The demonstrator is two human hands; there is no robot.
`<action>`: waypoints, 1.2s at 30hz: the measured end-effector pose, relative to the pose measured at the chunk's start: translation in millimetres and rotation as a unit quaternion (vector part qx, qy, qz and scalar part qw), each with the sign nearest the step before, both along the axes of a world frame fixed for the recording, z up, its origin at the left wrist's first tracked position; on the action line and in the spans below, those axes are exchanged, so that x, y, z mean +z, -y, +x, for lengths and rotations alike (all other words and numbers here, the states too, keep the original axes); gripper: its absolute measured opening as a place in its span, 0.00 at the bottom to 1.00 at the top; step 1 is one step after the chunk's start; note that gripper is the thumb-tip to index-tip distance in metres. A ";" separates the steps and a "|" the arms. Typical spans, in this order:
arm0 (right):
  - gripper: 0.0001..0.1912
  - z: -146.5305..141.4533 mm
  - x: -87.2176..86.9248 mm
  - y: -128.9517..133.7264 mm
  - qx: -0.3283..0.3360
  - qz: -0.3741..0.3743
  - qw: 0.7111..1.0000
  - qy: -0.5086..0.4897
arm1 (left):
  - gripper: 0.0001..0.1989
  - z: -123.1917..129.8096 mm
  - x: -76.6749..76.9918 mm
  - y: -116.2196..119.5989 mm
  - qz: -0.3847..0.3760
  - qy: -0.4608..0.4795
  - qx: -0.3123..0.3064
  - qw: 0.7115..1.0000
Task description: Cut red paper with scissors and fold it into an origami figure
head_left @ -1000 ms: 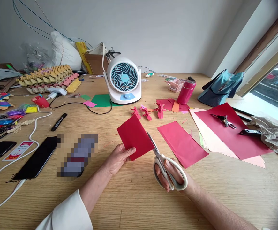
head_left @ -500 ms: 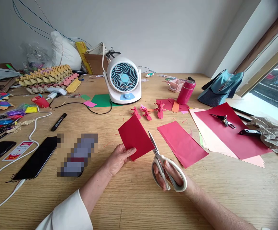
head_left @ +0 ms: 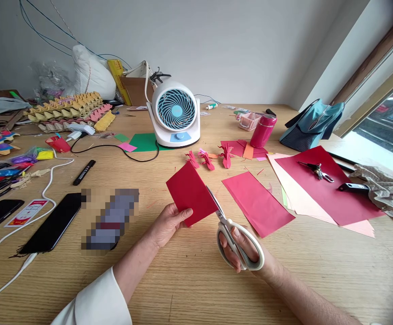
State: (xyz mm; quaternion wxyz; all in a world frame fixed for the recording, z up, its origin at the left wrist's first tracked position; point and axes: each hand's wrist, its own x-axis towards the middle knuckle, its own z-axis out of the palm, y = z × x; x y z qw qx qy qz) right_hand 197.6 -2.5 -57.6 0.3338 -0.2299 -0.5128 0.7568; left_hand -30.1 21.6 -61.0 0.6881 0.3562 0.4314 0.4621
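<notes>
My left hand (head_left: pixel 173 222) pinches a square of red paper (head_left: pixel 191 192) by its lower corner, thumb on top, and holds it tilted above the table. My right hand (head_left: pixel 238 246) has its fingers through the handles of white-handled scissors (head_left: pixel 228 225). The blades lie at the paper's right edge; whether they have cut into it I cannot make out. A second piece of red paper (head_left: pixel 257 203) rests flat on the wood just right of the scissors. Beyond the held sheet stand several small red folded paper figures (head_left: pixel 226 154).
A white fan (head_left: pixel 176 113) stands at the back. Phones (head_left: pixel 54 221), a black marker (head_left: pixel 83 172) and a white cable lie left. Right are large coloured sheets (head_left: pixel 331 192) with keys (head_left: pixel 316 170) on them, a red flask (head_left: pixel 263 131) and a blue bag (head_left: pixel 313 126).
The scissors have turned slightly, their blades now tilted more to the left along the paper's right edge, and the handles have drawn closer together. My left hand stays almost still.
</notes>
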 end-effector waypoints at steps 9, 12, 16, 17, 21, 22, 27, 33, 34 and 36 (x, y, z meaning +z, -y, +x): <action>0.23 2.3 -1.5 -2.9 0.006 0.033 0.999 0.013 | 0.15 4.4 -0.7 4.8 0.003 0.004 -0.032 0.999; 0.23 1.7 2.3 -2.3 -0.005 0.041 0.999 0.020 | 0.14 6.3 -1.5 6.0 0.001 -0.002 -0.039 0.999; 0.23 1.0 0.8 -1.8 -0.010 0.026 1.000 0.009 | 0.14 6.8 -0.9 5.8 -0.002 -0.007 -0.035 0.999; 0.23 0.9 0.0 -1.7 -0.011 0.021 1.000 0.005 | 0.15 6.9 -0.5 5.7 -0.004 -0.008 -0.031 0.999; 0.23 0.4 -0.1 -0.9 -0.016 0.006 1.000 0.001 | 0.15 7.2 0.0 5.4 -0.007 -0.005 -0.023 1.000; 0.23 0.3 0.7 -0.5 -0.019 0.006 1.000 0.002 | 0.15 7.3 -0.1 5.3 -0.007 -0.004 -0.023 1.000; 0.22 -0.1 5.2 0.2 -0.025 0.009 1.000 0.012 | 0.15 7.7 0.5 5.4 -0.007 -0.001 -0.028 1.000; 0.23 -0.6 4.0 -0.5 -0.018 0.014 1.000 0.017 | 0.15 6.8 3.0 7.3 -0.001 0.003 -0.038 0.999; 0.23 -0.5 3.9 -0.4 -0.018 0.016 1.000 0.016 | 0.16 6.4 3.2 7.1 0.001 0.012 -0.039 0.999; 0.23 -0.1 4.2 -0.3 -0.016 0.019 1.000 0.015 | 0.16 5.2 3.1 5.6 0.012 0.050 -0.029 0.998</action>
